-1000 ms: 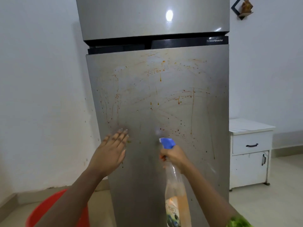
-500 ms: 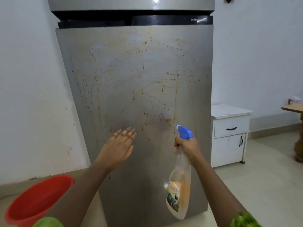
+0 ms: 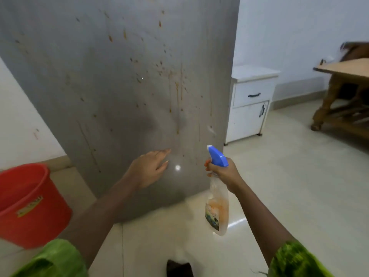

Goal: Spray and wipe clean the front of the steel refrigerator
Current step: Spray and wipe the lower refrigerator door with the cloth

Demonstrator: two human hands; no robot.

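Clear blue-triggered spray bottle (image 3: 216,206) was gripped in right hand (image 3: 223,173), aimed at stained steel refrigerator front (image 3: 119,76); released left hand (image 3: 148,166) nearer.

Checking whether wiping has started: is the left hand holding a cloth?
No, the left hand is empty, its fingers straight and stretched toward the stained refrigerator door.
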